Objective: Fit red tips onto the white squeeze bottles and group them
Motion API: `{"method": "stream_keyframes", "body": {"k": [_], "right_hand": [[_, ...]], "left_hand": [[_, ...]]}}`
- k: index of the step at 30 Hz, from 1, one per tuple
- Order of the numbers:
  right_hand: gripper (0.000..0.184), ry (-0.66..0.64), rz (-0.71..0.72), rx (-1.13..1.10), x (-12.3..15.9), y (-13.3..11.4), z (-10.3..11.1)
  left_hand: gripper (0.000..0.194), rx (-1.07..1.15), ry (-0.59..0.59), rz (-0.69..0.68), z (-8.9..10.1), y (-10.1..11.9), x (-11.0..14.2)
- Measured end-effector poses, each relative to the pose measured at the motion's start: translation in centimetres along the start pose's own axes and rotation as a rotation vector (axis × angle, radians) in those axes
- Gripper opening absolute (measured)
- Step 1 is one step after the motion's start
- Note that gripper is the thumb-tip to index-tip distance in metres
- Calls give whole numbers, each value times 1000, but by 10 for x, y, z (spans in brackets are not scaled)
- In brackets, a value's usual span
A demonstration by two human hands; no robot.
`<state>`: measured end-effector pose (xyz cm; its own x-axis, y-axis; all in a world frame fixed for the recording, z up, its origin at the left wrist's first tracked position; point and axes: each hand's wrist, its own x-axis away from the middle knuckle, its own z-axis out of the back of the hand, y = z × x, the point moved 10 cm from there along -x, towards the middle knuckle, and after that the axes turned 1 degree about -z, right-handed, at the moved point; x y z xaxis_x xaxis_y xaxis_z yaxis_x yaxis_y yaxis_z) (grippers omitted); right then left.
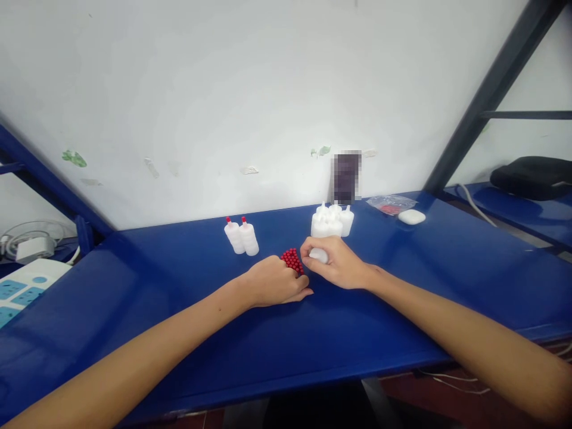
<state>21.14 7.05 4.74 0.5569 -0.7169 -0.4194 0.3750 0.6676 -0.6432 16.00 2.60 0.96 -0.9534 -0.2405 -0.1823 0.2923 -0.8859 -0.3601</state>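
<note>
My left hand (pixel 272 283) rests on the blue table (pixel 179 310), fingers curled over a small cluster of red caps (pixel 292 260); what the fingertips pinch is hidden. Just to its right, my right hand (pixel 335 262) is closed round a small white bottle (pixel 319 255). Behind the hands stand two white bottles with red caps (pixel 242 236) and a group of several uncapped white bottles (pixel 331 220).
A clear plastic bag with red pieces (pixel 389 204) and a white earbud case (pixel 412 217) lie at the back right. A blurred dark object (pixel 346 177) leans on the wall. A power strip (pixel 22 286) sits far left, a black pouch (pixel 531 176) far right.
</note>
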Motion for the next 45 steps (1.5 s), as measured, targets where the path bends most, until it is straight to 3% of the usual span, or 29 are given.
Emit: {"method": "stream_keyframes", "body": {"k": [6, 13, 27, 31, 36, 41, 45], "right_hand": [[9, -6, -29, 24, -1, 5, -1], [9, -4, -17, 4, 0, 3, -1], [6, -1, 8, -32, 0, 2, -1], [6, 0, -9, -17, -1, 2, -1], [21, -6, 49, 20, 0, -13, -1], [36, -115, 11, 149, -8, -25, -17], [45, -235, 31, 140, -20, -31, -35]], "left_hand": [[41, -22, -48, 131, -3, -10, 2], [46, 21, -213, 239, -16, -13, -2], [37, -1, -241, 348, -15, -11, -14], [36, -7, -128, 297, -9, -7, -8], [41, 186, 116, 300, 19, -13, 22], [38, 330, 300, 334, 42, -25, 46], [39, 269, 481, 311, 55, -29, 61]]}}
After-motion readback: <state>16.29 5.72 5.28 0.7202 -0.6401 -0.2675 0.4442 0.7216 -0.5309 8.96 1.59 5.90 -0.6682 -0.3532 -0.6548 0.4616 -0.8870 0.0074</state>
